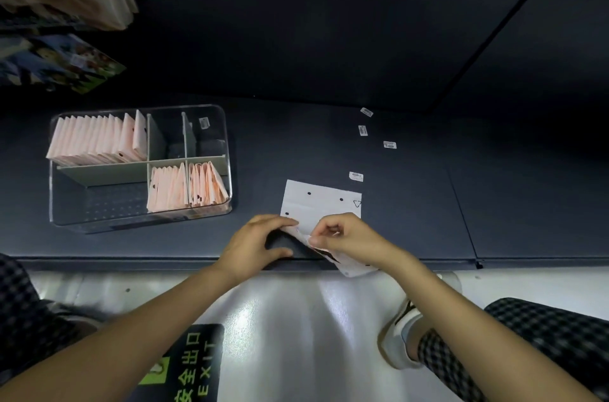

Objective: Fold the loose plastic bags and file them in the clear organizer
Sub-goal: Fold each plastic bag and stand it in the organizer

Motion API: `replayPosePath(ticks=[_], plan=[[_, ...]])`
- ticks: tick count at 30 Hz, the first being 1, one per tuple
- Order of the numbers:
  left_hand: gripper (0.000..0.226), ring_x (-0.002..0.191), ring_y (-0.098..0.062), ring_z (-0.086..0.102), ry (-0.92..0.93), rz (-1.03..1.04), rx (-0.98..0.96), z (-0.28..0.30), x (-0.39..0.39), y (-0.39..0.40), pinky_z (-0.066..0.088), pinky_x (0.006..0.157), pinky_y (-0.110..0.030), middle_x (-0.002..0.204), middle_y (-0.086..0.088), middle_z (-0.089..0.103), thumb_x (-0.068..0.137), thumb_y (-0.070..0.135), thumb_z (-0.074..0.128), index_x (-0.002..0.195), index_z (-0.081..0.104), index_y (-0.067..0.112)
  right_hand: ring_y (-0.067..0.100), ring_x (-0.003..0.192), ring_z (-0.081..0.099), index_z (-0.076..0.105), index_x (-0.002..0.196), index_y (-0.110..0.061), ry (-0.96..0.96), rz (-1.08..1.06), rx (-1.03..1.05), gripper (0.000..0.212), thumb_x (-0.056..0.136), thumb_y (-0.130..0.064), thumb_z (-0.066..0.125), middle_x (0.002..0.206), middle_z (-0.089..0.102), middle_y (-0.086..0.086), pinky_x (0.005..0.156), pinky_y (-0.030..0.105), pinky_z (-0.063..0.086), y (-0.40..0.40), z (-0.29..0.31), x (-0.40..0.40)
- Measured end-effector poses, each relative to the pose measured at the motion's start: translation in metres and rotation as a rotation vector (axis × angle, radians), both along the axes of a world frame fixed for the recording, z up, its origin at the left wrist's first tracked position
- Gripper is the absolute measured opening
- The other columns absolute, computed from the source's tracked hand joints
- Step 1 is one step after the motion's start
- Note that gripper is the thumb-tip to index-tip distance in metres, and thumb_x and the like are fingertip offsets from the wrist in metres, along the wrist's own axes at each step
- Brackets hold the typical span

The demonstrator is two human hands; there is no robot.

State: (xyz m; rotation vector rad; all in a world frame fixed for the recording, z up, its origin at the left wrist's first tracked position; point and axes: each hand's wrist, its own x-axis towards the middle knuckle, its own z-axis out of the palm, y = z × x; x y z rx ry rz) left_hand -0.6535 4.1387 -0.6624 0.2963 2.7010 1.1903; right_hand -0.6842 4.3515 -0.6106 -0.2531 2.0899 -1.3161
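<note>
My left hand [255, 245] rests at the near edge of the dark counter [412, 204], fingers curled with the fingertips touching the lower left corner of the white plastic bag [321, 204], while my right hand [346, 238] pinches that same bag's near edge between thumb and fingers, lifting it so a crumpled part hangs over the counter's edge. The rest of the bag lies flat on the counter, with black dots and a small triangle printed on it. To the left stands the clear organizer [227, 151], split by grey dividers: its far left compartment holds a tight row of folded pink bags [95, 141] standing upright, the two far right compartments hold no bags, though a small label shows there, the near left compartment holds none, and the two near right compartments each hold a bundle of folded pink bags [188, 187] leaning to one side. Four small white stickers [362, 130] lie scattered on the counter beyond the bag. Behind it rises a dark wall. Below, on the pale glossy floor [296, 319], lies a green EXIT sign [191, 368], and my white shoe [400, 335] shows at the right.
</note>
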Motion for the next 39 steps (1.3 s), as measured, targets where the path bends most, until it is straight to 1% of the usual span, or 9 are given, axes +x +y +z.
replayPosePath(ticks=[4,11,15,21,25,27,29,33,39], plan=[[0.011,0.077,-0.012,0.063,-0.177,0.096,0.202,0.000,-0.003,0.003,0.048,0.076,-0.034,0.082,-0.002,0.072,0.083,0.018,0.072,0.086,0.071,0.007,0.007,0.084,0.063,0.068,0.088,-0.014,-0.177,-0.006,-0.073,0.011,0.089,-0.023,0.063,0.088,0.070,-0.001,0.081,0.016,0.048,0.011,0.002,-0.010],[0.018,0.094,-0.027,0.067,-0.430,0.420,0.431,-0.008,-0.010,0.010,0.050,0.093,-0.041,0.101,-0.014,0.071,0.087,0.007,0.065,0.104,0.068,0.001,0.012,0.098,0.068,0.067,0.104,-0.022,-0.400,-0.570,-0.279,0.058,0.082,-0.068,0.039,0.103,0.073,0.000,0.081,0.028,0.051,0.044,-0.031,-0.021],[0.018,0.085,-0.024,0.065,-0.441,0.508,0.355,-0.013,-0.012,0.015,0.050,0.083,-0.033,0.097,-0.015,0.071,0.086,0.007,0.066,0.104,0.066,0.005,0.013,0.078,0.070,0.066,0.092,-0.017,-0.257,-0.652,-0.089,0.021,0.092,-0.036,0.057,0.094,0.072,0.007,0.065,0.020,0.055,0.035,-0.046,-0.016],[0.040,0.093,-0.024,0.051,-0.171,0.676,0.093,-0.008,0.001,0.021,0.043,0.076,-0.032,0.096,-0.002,0.050,0.080,0.014,0.073,0.110,0.047,0.009,0.022,0.086,0.063,0.065,0.089,-0.008,-0.095,-0.711,0.261,0.007,0.082,-0.006,0.066,0.092,0.069,0.013,0.087,0.036,0.050,0.017,-0.060,-0.024],[0.049,0.113,-0.031,0.049,0.205,0.138,-0.271,-0.003,0.019,0.014,0.041,0.094,-0.040,0.126,-0.010,0.051,0.082,0.023,0.070,0.126,0.052,0.011,0.021,0.087,0.063,0.065,0.097,-0.008,-0.079,-0.712,0.299,0.016,0.081,-0.006,0.066,0.093,0.068,0.010,0.083,0.031,0.049,0.016,-0.061,-0.024],[0.066,0.143,-0.029,0.020,0.153,-0.181,-0.452,-0.010,0.027,0.013,0.014,0.118,-0.038,0.156,-0.006,0.021,0.092,0.040,0.055,0.147,0.029,0.014,0.019,0.085,0.061,0.064,0.101,-0.007,-0.060,-0.703,0.304,0.021,0.081,-0.007,0.066,0.091,0.066,0.008,0.080,0.029,0.047,0.017,-0.062,-0.023],[0.080,0.144,-0.021,-0.018,0.093,-0.333,-0.593,-0.022,0.037,0.013,-0.015,0.116,-0.033,0.156,-0.002,-0.018,0.096,0.055,0.035,0.150,-0.008,0.015,0.018,0.084,0.060,0.064,0.104,-0.007,-0.042,-0.700,0.306,0.023,0.081,-0.007,0.066,0.090,0.066,0.007,0.076,0.025,0.045,0.017,-0.062,-0.022],[0.091,0.138,-0.024,-0.030,0.065,-0.397,-0.704,-0.032,0.045,0.011,-0.019,0.113,-0.039,0.150,-0.005,-0.032,0.091,0.065,0.031,0.143,-0.027,0.017,0.021,0.088,0.060,0.061,0.104,-0.010,0.003,-0.666,0.348,0.021,0.083,-0.012,0.066,0.089,0.063,0.003,0.076,0.024,0.041,0.016,-0.059,-0.017],[0.094,0.137,-0.026,-0.033,0.070,-0.428,-0.746,-0.034,0.045,0.012,-0.016,0.115,-0.040,0.145,-0.008,-0.040,0.088,0.069,0.032,0.138,-0.035,0.027,0.032,0.108,0.058,0.061,0.119,-0.009,0.876,-0.121,0.602,0.035,0.087,-0.025,0.064,0.120,0.062,0.009,0.092,0.043,0.047,-0.006,-0.061,0.034]])
